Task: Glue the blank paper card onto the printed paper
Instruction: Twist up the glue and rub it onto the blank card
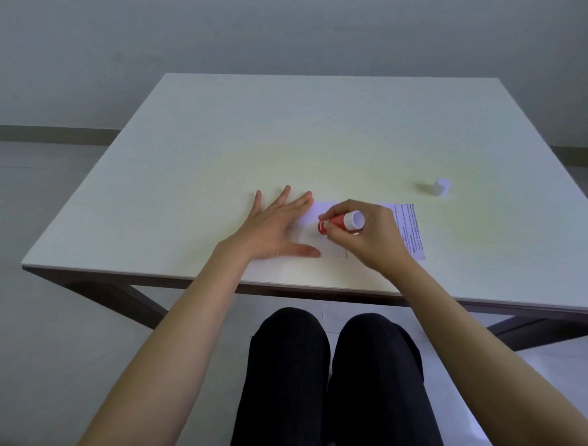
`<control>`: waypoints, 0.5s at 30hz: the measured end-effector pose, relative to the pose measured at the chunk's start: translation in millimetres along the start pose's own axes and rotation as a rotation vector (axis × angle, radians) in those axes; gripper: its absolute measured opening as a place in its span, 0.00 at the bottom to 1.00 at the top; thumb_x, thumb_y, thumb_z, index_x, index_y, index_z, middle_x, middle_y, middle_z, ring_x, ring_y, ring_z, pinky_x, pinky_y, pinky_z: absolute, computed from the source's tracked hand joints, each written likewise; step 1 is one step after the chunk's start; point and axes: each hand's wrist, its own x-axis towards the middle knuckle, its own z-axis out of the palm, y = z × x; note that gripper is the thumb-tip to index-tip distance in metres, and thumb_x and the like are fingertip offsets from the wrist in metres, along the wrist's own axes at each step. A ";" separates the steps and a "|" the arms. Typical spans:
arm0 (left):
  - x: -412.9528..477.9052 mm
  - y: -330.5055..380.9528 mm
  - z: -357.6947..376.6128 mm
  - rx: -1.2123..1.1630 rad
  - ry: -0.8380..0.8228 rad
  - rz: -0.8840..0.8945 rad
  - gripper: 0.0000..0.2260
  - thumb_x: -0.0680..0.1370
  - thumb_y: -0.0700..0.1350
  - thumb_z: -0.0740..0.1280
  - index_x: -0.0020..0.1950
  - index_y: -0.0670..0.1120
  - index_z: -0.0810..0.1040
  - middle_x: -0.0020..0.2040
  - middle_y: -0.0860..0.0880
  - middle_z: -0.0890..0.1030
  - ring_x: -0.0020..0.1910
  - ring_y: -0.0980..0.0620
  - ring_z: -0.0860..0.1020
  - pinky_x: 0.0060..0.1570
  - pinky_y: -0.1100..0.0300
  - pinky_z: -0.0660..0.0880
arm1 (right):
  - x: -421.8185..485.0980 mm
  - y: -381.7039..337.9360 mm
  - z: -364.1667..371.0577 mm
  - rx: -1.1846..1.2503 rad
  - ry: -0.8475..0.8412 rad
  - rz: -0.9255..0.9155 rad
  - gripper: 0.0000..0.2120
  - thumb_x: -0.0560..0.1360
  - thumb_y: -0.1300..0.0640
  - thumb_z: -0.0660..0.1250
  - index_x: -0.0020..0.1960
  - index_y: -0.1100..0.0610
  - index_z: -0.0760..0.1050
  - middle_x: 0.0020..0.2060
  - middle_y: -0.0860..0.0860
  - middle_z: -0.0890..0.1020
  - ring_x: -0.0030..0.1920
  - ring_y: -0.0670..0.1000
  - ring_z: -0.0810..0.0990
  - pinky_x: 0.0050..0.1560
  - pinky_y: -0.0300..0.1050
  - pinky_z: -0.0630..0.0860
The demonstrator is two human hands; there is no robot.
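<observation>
A printed paper (410,228) lies near the table's front edge, its text visible at the right end. On it rests a blank white card (333,249), partly hidden by both hands. My left hand (276,228) lies flat with fingers spread, pressing on the card's left side. My right hand (366,235) grips a red glue stick (339,224) with a white end, tilted so its red tip points down-left onto the card.
The glue stick's white cap (440,187) stands on the white table (249,141) to the far right of the papers. My knees in dark trousers (324,372) sit under the table's front edge. Floor lies to the left.
</observation>
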 end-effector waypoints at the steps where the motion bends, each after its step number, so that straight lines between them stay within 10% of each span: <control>1: -0.3 0.1 -0.1 0.001 0.002 0.000 0.47 0.66 0.72 0.63 0.78 0.55 0.46 0.78 0.64 0.46 0.76 0.58 0.37 0.70 0.44 0.27 | -4.2 0.0 0.5 0.012 -0.025 -0.012 0.04 0.69 0.58 0.71 0.41 0.50 0.82 0.37 0.46 0.86 0.38 0.46 0.83 0.37 0.39 0.79; 9: -0.5 0.9 -3.0 0.019 -0.014 -0.002 0.45 0.68 0.70 0.63 0.78 0.54 0.48 0.78 0.62 0.47 0.77 0.57 0.38 0.71 0.43 0.29 | 25.9 4.9 -14.8 0.085 0.132 0.121 0.03 0.68 0.60 0.72 0.42 0.58 0.82 0.38 0.54 0.86 0.41 0.56 0.85 0.47 0.56 0.81; 15: -0.5 1.7 -2.0 0.007 -0.007 -0.010 0.47 0.66 0.72 0.63 0.78 0.54 0.46 0.78 0.63 0.46 0.76 0.58 0.37 0.69 0.46 0.27 | -8.2 4.4 -1.8 0.062 0.044 0.047 0.04 0.68 0.58 0.72 0.40 0.49 0.82 0.36 0.44 0.86 0.38 0.42 0.83 0.38 0.35 0.78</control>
